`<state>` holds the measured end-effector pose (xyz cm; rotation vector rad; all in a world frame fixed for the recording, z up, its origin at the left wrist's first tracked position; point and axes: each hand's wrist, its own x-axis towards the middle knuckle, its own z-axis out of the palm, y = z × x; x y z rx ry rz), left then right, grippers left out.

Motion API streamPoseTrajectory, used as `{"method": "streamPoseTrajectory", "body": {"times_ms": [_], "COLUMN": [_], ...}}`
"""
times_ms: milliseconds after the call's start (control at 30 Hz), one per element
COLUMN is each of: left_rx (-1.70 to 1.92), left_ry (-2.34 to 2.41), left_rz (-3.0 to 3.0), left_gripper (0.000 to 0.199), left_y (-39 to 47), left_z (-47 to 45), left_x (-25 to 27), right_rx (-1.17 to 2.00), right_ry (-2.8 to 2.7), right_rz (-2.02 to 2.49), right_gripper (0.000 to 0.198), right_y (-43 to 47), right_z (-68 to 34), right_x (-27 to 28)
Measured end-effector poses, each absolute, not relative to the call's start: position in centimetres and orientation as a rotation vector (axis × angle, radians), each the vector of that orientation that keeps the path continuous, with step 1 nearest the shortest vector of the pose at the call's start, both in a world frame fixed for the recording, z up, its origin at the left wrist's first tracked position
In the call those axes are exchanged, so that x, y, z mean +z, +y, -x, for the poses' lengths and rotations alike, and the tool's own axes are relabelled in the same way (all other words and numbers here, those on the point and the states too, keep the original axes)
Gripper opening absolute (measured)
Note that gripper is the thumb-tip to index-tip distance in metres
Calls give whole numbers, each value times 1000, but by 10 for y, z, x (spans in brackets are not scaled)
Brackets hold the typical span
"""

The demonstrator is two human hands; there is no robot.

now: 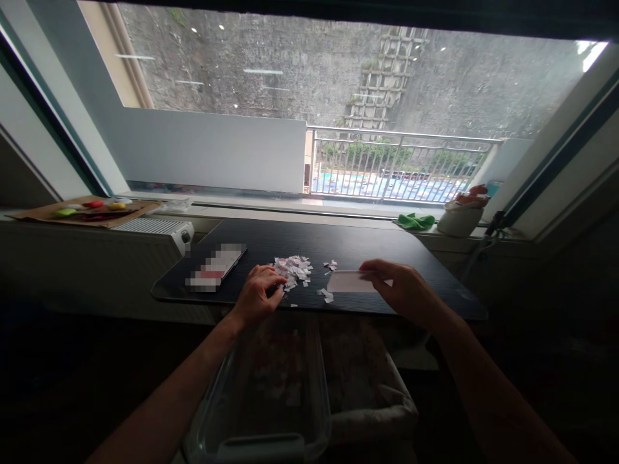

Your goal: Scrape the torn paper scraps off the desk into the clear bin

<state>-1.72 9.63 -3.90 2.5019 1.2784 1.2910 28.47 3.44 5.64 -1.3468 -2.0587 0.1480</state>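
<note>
On the black tabletop (358, 241) lies a heap of small torn or cut paper scraps (293, 269), mostly white with some pinkish bits. My left hand (261, 290) is at the heap's left edge, fingers curled toward the thumb; anything between the fingertips is too small to make out. My right hand (394, 283) grips a thin, flat, pale pinkish card (351, 281) by its right end, thumb and fingers closed on it. The card is low over the table or touching it, with a few stray scraps (327, 296) by its left edge.
A clear plastic bin (324, 393) and a lined box (401, 406) holding pale bits stand below the table's front edge. A blurred-out flat object (217, 267) lies left. A radiator (159, 232), green cloth (414, 222) and white pot (459, 218) are along the window.
</note>
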Motion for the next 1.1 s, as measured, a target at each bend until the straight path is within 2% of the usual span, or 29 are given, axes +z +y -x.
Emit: {"method": "streamPoseTrajectory", "body": {"times_ms": [233,767,1100], "left_rx": [1315,1301,1289], "left_ry": [1271,1272,1258], "left_rz": [-2492,-2478,-2522], "left_gripper": [17,17,18], "left_y": [98,97,96], "left_z": [18,18,18], "left_x": [-42,-40,-38], "right_rx": [74,389,427], "right_ry": [-2048,-1999,-2034], "right_rz": [1402,1291,1279], "right_gripper": [25,17,19], "right_y": [36,50,25], "right_z": [-286,-297,-308], "right_x": [55,42,49]}}
